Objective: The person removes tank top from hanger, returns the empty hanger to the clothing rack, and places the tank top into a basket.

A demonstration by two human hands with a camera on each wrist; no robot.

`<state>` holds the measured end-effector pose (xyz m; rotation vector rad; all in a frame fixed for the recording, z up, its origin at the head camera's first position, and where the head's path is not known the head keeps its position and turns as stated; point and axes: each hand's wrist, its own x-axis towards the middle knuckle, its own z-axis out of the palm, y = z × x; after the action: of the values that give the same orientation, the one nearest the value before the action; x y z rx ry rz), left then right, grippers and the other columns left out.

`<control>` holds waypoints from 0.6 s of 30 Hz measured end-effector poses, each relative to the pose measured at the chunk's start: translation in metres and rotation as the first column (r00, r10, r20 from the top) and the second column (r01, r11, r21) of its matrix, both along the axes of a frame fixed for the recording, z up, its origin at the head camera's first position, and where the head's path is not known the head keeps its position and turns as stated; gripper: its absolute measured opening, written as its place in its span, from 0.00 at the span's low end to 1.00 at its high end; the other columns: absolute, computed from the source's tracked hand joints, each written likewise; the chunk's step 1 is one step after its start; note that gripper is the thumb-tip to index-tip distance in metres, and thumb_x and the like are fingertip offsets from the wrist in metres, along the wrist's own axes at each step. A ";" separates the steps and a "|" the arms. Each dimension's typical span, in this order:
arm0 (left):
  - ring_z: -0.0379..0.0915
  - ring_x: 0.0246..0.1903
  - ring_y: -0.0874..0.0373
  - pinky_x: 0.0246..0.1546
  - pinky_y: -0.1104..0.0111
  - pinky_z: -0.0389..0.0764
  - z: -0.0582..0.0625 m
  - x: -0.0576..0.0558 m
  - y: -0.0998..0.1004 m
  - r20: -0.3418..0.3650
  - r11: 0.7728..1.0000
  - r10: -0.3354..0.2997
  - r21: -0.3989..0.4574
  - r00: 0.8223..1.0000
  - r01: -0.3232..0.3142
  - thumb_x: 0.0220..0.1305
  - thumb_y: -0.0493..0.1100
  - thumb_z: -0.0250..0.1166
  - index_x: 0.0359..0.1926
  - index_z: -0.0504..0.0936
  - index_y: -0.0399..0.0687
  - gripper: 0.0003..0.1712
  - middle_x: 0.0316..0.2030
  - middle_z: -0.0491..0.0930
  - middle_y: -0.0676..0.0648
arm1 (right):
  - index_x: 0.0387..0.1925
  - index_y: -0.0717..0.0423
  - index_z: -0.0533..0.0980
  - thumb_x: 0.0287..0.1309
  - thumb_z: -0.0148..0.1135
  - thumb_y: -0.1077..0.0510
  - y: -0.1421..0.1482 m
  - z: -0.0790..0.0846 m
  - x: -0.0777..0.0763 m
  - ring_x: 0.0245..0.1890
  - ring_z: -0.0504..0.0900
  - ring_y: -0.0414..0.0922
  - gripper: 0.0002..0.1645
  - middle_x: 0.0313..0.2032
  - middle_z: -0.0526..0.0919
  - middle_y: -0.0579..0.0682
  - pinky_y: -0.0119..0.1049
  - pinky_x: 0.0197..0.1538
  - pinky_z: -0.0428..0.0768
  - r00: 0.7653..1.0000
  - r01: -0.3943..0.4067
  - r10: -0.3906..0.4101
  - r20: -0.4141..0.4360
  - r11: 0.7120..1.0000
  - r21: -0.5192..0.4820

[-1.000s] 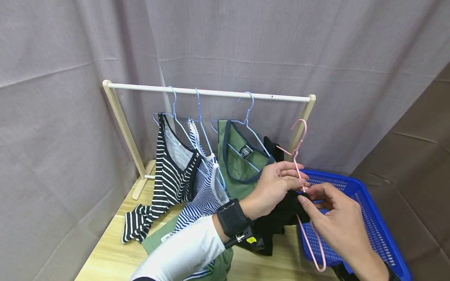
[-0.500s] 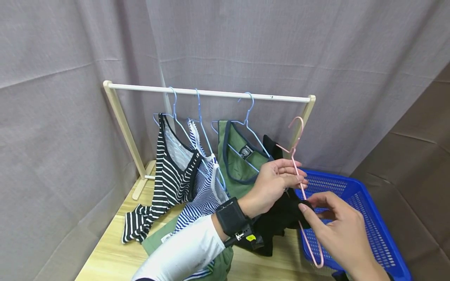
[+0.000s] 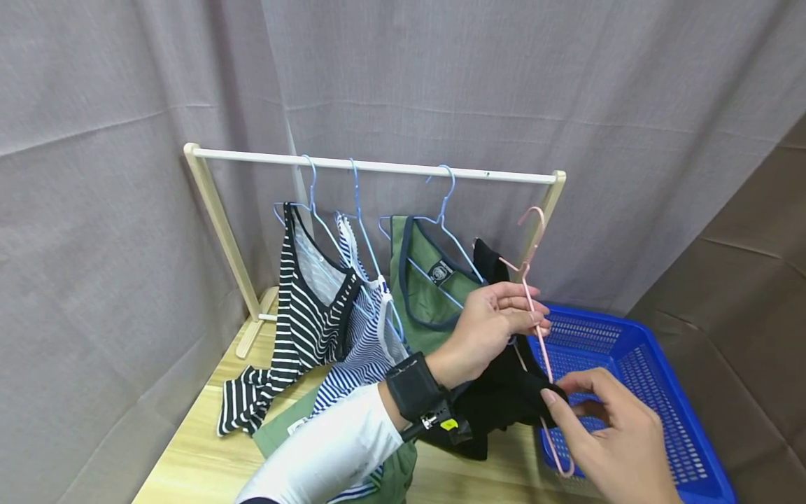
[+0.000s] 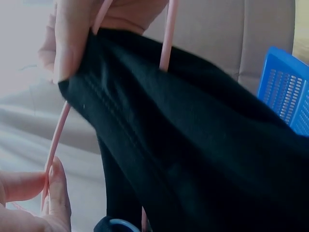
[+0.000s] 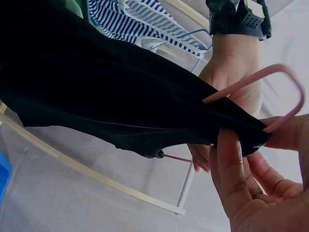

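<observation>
"What are the fingers doing?"

"Right of centre in the head view, the left hand (image 3: 491, 320) pinches the pink hanger (image 3: 545, 356). At lower right, the right hand (image 3: 617, 430) pinches the edge of the black garment (image 3: 500, 392) against the hanger's wire."

"How would you work it?"

"I'd hold the left pinch firm and ease the cloth towards the hanger's rounded end in small pulls, minding the blue basket (image 3: 678, 386) behind."

"What can't you make out?"

"Whether that edge is neck or armhole; the cloth is too dark. The hanger's other arm is mostly hidden, and the bottom edge cuts off the right forearm."
</observation>
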<state>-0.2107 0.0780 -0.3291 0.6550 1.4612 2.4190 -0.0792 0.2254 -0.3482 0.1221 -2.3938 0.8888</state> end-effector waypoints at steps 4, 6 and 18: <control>0.86 0.33 0.63 0.42 0.70 0.93 -0.001 -0.004 -0.001 -0.008 1.000 0.021 -0.009 1.000 -0.021 0.70 0.21 0.59 0.61 0.77 0.26 0.20 0.54 0.79 0.15 | 0.35 0.51 0.83 0.51 0.83 0.67 -0.002 -0.002 0.004 0.28 0.82 0.21 0.15 0.34 0.87 0.46 0.11 0.33 0.80 1.000 0.021 -0.021 -0.009 1.000 -0.012; 0.86 0.34 0.62 0.43 0.69 0.94 -0.001 -0.006 -0.002 -0.013 0.999 0.033 -0.007 0.999 -0.033 0.70 0.21 0.59 0.61 0.77 0.26 0.20 0.54 0.79 0.14 | 0.33 0.52 0.83 0.48 0.83 0.69 -0.003 -0.004 0.006 0.28 0.81 0.22 0.16 0.33 0.86 0.45 0.09 0.36 0.80 0.999 0.020 -0.020 -0.034 1.000 -0.020; 0.86 0.34 0.62 0.44 0.66 0.95 -0.001 -0.012 -0.004 -0.022 0.998 0.063 0.030 0.998 -0.062 0.69 0.19 0.58 0.62 0.77 0.25 0.21 0.53 0.78 0.14 | 0.32 0.58 0.82 0.31 0.75 0.86 0.000 -0.033 0.014 0.32 0.78 0.27 0.27 0.33 0.82 0.39 0.13 0.37 0.81 0.928 -0.244 0.191 -0.321 0.961 -0.132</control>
<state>-0.2228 0.0736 -0.3299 0.6554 1.4784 2.4927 -0.0656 0.2256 -0.3814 0.4357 -2.0333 1.0865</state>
